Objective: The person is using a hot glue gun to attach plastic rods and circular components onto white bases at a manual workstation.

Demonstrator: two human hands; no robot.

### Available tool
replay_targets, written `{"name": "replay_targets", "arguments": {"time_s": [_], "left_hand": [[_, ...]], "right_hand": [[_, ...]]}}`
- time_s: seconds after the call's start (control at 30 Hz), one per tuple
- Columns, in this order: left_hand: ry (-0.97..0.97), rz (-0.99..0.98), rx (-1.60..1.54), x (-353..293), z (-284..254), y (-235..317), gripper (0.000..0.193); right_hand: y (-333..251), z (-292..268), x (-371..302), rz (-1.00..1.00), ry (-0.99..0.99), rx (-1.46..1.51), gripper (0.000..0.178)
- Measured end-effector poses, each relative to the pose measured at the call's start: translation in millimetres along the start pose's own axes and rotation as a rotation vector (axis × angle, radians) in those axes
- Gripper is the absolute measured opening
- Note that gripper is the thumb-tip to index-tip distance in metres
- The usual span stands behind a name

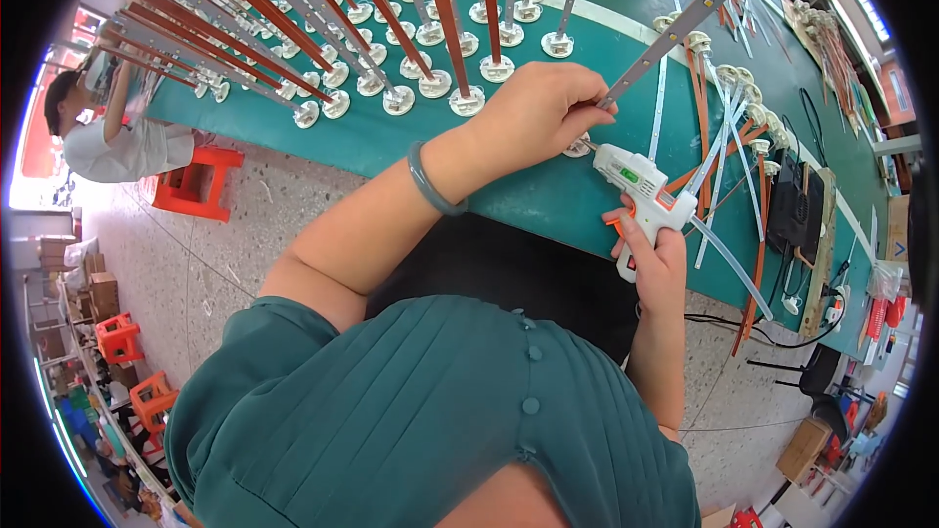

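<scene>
My left hand [548, 112] is closed, thumb and fingers pinching a grey LED strip [685, 24] near its lower end. The strip leans up and to the right. Just below those fingers sits a round white base [578, 145], partly hidden by the hand and the nozzle. My right hand [653, 259] grips a white hot glue gun [631, 176] with an orange trigger, its nozzle at the base. Whether the nozzle touches it I cannot tell. A clear glue stick [729, 262] trails from the gun's back end.
Many upright brown and grey strips on round white bases [467, 101] crowd the green table [528, 215] at the left and back. Loose strips with white bases [729, 137] lie at the right, near a black box [794, 210] and cables. A co-worker [117, 127] sits far left by a red stool [199, 186].
</scene>
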State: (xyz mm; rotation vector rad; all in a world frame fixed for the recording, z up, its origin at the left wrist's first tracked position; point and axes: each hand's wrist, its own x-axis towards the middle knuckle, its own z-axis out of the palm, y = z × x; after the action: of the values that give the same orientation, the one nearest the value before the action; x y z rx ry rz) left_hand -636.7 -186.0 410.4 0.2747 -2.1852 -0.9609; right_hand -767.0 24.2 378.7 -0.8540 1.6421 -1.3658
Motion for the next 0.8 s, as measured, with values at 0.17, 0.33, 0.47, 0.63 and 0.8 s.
{"name": "replay_targets", "arguments": {"time_s": [0.17,0.33,0.47,0.63,0.8], "left_hand": [[-0.006,-0.007,-0.016,-1,0,2,0.011],[-0.019,-0.038,0.0,-1,-1,5,0.01],[-0.014,-0.01,0.032,-1,-1,4,0.01],[-0.019,-0.01,0.01,-3,0,8,0.009],[-0.023,0.025,0.096,-10,-1,12,0.009]], "right_hand": [[0,0,5,0.023,0.006,-0.032,0.035],[-2,2,6,0.026,0.043,-0.018,0.029],[-7,2,5,0.05,0.066,0.042,0.024],[-5,-1,6,0.079,0.052,0.034,0.025],[-8,-6,4,0.096,0.046,0.066,0.031]]}}
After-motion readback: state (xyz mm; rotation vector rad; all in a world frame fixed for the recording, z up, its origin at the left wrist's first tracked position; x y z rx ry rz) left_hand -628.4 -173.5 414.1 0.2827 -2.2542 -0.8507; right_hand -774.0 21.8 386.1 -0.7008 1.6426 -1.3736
